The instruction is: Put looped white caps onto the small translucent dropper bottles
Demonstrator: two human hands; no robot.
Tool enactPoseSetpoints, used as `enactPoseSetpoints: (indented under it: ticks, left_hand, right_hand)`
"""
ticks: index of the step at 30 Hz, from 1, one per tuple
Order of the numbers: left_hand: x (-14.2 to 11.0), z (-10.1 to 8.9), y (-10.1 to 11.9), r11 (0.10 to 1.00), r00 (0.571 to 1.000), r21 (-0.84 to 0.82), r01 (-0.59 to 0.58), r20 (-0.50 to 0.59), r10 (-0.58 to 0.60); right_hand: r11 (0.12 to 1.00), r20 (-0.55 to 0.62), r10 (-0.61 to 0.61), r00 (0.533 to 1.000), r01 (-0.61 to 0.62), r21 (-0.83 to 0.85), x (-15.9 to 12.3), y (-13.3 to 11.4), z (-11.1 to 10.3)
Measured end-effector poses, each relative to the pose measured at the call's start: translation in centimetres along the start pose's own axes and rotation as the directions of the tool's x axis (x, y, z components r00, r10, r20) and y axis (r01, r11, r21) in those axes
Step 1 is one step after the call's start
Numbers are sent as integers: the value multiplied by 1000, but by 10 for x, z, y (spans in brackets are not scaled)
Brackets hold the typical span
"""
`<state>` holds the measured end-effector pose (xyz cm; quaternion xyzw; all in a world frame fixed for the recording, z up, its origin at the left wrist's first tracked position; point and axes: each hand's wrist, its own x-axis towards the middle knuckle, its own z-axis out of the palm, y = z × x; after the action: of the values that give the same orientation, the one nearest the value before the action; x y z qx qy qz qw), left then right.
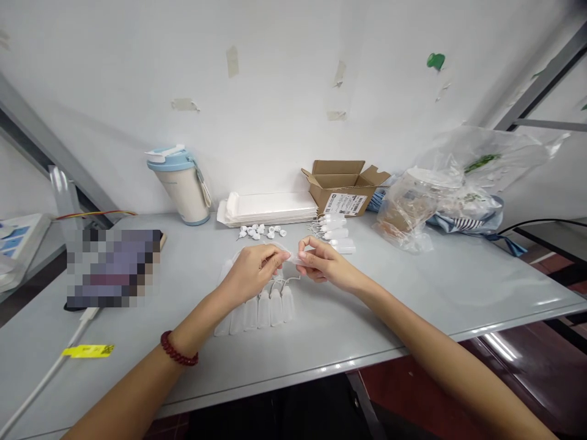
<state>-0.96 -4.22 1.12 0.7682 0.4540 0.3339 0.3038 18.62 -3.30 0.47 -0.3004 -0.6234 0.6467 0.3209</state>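
Observation:
Above the middle of the table, a small translucent plastic bottle (296,259) is between my two hands, mostly covered by fingers. My right hand (323,261) grips it between thumb and fingers. With thumb and forefinger together, my left hand (259,266) pinches its left end; whether a cap is in that pinch is hidden. Below the left hand lies a row of similar bottles (263,310), side by side, with thin curved strips at their tops. Small white caps (261,231) are heaped behind my hands. Several more bottles (337,233) lie on their sides at the back right.
Flat white packets (275,208) lie stacked along the wall beside an open cardboard box (343,189). A cream tumbler (183,189) with a blue lid stands back left. At left lies a phone (119,269) with a white cable (50,366). Clear plastic bags (413,208) sit at right.

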Motion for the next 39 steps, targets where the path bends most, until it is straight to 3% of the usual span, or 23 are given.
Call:
enactPoseSetpoints:
  ticks: [3,7,13,16,20,26,29,33,39]
  left_hand:
    - [0,1,0,993,994,51,-102,-30,104]
    - [-1,0,-1,992,991,29,-125,-37,126]
    - [-2,-2,5,988,991,-128,89,107,-75]
    - [-2,-2,7,970,980,-177,167,142,-142]
    - [0,-3,6,926,963,-270,264,132,-236]
    - [2,-2,6,861,925,-340,378,172,-339]
    - [1,-2,7,879,940,-335,340,149,-307]
    - [-1,-2,6,938,977,-281,205,116,-179]
    - [-4,3,4,986,999,-164,22,-39,-29]
  right_hand:
    - [996,-5,65,998,-65,58,0,-2,-1]
    - [988,-25,129,991,-127,86,-1,-5,-1]
    - [993,-2,116,993,-116,23,-2,-5,1]
    - [993,-28,53,998,-55,-105,-1,-4,2]
    - [933,-139,-138,981,81,-352,0,0,2]
    - [873,-194,-252,948,137,-468,1,10,2]
    - [843,-207,-266,941,123,-524,0,10,3]
    - [814,-204,-287,936,126,-568,-2,6,2]
    - [898,-219,-216,952,105,-428,0,7,-1]
